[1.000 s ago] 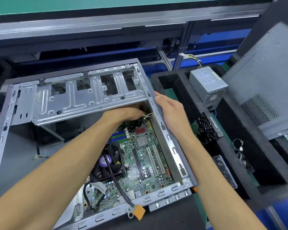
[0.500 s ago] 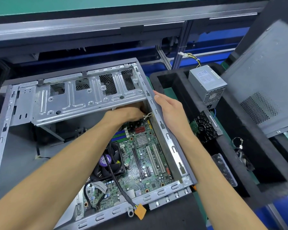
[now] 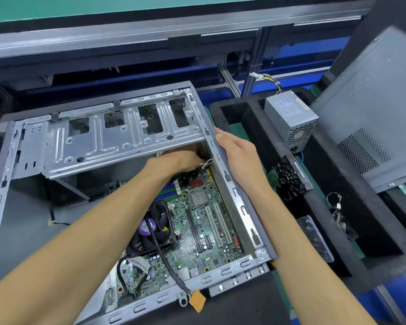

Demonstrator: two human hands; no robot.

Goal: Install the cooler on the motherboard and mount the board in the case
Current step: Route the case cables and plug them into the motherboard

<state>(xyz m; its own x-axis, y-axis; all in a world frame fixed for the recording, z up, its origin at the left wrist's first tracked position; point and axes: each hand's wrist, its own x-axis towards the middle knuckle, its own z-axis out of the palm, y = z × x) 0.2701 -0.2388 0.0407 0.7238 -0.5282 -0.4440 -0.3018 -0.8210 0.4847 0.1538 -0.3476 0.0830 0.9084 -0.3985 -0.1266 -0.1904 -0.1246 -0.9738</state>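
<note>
A green motherboard (image 3: 204, 231) lies inside the open grey metal case (image 3: 234, 198). A black fan cooler (image 3: 154, 233) with a purple label sits on the board's left part. My left hand (image 3: 181, 160) reaches under the drive cage (image 3: 117, 141) to the board's far corner, fingers curled next to a white cable tie (image 3: 206, 163); what they hold is hidden. My right hand (image 3: 239, 156) rests on the case's right wall, fingers wrapped over its rim. A black cable with an orange connector (image 3: 197, 300) hangs over the near case edge.
A black foam tray (image 3: 361, 235) to the right holds a grey power supply (image 3: 291, 118), a black fan part (image 3: 288, 181), small cables and a clear plastic piece. A grey case side panel (image 3: 370, 118) leans at the far right. A conveyor frame runs along the back.
Both hands stay almost where they were; the left hand shifted slightly under the drive cage. The view drifted a little.
</note>
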